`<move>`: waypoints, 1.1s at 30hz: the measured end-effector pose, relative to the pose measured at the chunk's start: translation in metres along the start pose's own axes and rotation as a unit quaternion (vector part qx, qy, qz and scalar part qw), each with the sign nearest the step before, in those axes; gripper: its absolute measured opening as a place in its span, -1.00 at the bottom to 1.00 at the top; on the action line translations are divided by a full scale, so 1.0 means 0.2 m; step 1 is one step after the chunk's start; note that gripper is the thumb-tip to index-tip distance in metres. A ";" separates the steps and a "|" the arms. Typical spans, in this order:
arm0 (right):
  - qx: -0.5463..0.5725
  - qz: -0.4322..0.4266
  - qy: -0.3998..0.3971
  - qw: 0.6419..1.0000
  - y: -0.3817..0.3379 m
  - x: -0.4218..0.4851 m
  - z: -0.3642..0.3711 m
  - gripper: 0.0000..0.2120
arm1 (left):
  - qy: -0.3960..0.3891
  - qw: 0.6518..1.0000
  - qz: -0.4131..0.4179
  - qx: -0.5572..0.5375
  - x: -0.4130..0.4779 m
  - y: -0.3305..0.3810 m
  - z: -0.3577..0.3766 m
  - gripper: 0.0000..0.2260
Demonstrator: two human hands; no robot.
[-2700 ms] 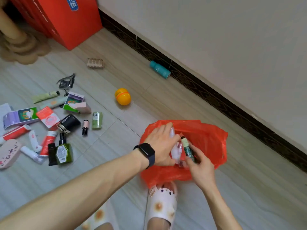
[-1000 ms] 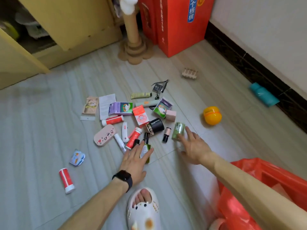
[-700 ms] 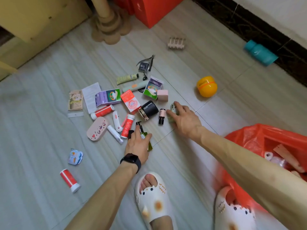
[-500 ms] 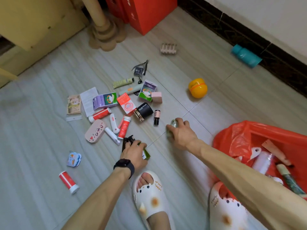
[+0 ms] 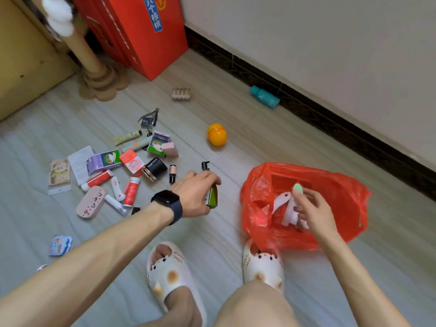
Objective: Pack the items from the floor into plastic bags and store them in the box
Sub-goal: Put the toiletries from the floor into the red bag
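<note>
A red plastic bag [image 5: 339,185] lies open on the floor at the right, with white and pale items inside. Over its mouth, my right hand [image 5: 313,211] pinches a small light-green jar [image 5: 297,188]. My left hand [image 5: 195,195], with a dark watch on the wrist, grips a green pump bottle [image 5: 211,197] above the floor, left of the bag. Several small cosmetics lie scattered on the floor at the left, among them a black jar [image 5: 154,168], a pink case [image 5: 90,201] and red tubes [image 5: 131,191].
A red box [image 5: 141,31] stands by the wall at the back, next to a tan post [image 5: 94,67]. A yellow ball [image 5: 216,134], a teal bottle [image 5: 264,96] and a pink soap holder [image 5: 181,93] lie apart. My white slippers [image 5: 168,267] are near the bag.
Both hands picked items off the floor. My right hand carried the green jar over the red bag, and my left hand lifted the green pump bottle toward it.
</note>
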State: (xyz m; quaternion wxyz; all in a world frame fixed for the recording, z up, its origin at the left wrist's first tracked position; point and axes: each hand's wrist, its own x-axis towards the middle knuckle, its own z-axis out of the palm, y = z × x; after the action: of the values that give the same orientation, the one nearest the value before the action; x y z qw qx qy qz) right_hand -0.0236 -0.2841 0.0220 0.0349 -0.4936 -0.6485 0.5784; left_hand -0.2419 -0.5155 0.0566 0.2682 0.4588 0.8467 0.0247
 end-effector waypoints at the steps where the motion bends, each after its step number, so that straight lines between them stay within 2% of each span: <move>1: -0.079 -0.013 0.011 0.997 0.01 0.02 -0.04 -0.43 | 0.002 0.998 0.038 0.042 0.03 0.07 -0.03 -0.45; 3: -0.179 -0.028 -0.012 0.983 0.03 0.06 -0.07 -0.44 | -0.001 0.979 0.139 0.151 0.08 0.21 -0.05 -0.48; 4: -0.181 -0.028 -0.029 0.983 0.03 0.06 -0.08 -0.50 | -0.002 0.960 0.195 0.201 0.09 0.27 -0.04 -0.50; 6: -0.085 -0.028 -0.051 0.995 0.02 0.04 -0.08 -0.65 | 0.016 0.915 0.299 0.270 0.12 0.37 -0.03 -0.59; 8: 0.056 -0.011 -0.089 0.994 0.03 0.01 -0.08 -0.59 | 0.043 0.867 0.378 0.321 0.16 0.46 0.00 -0.72; 10: 0.130 0.015 -0.122 0.984 0.04 0.00 -0.08 -0.55 | 0.062 0.831 0.432 0.346 0.20 0.53 0.06 -0.77; 12: 0.108 0.000 -0.106 0.988 0.07 0.01 -0.11 -0.70 | 0.073 0.808 0.465 0.355 0.24 0.60 0.12 -0.74; 14: 0.062 -0.018 -0.065 0.996 0.13 0.02 -0.14 -0.85 | 0.093 0.800 0.481 0.347 0.28 0.65 0.19 -0.78; 16: 0.067 -0.013 -0.030 0.997 0.18 0.03 -0.20 -0.90 | 0.119 0.824 0.470 0.294 0.30 0.68 0.27 -0.73; 17: 0.078 -0.005 -0.006 0.997 0.21 0.04 -0.24 -0.91 | 0.126 0.849 0.444 0.256 0.31 0.68 0.30 -0.67; 20: 0.096 0.024 0.101 0.990 0.29 0.10 -0.33 -0.94 | 0.091 0.943 0.281 0.155 0.33 0.70 0.40 -0.50; 22: 0.112 0.037 0.155 0.981 0.31 0.15 -0.36 -0.97 | 0.038 0.965 0.207 0.155 0.36 0.68 0.45 -0.52; 26: 0.081 0.037 0.191 0.978 0.31 0.27 -0.29 -0.88 | -0.039 0.963 0.147 0.224 0.39 0.66 0.49 -0.54; 29: -0.027 -0.015 0.173 0.984 0.25 0.32 -0.18 -0.87 | -0.075 0.945 0.099 0.304 0.41 0.65 0.44 -0.52; 31: -0.118 -0.067 0.116 0.984 0.23 0.35 -0.10 -0.87 | -0.117 0.926 0.086 0.349 0.41 0.64 0.41 -0.50; 32: -0.191 -0.099 0.068 0.974 0.25 0.37 -0.06 -0.81 | -0.129 0.921 0.083 0.357 0.41 0.63 0.40 -0.48; 33: -0.298 -0.124 0.006 0.946 0.27 0.39 -0.03 -0.71 | -0.130 0.921 0.084 0.357 0.40 0.61 0.39 -0.46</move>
State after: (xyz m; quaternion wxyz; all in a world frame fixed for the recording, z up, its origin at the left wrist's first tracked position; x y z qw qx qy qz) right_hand -0.0268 -0.2347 -0.0594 -0.0383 -0.4002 -0.8473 0.3471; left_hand -0.1457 -0.3973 -0.0094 0.1911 0.5926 0.7156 -0.3167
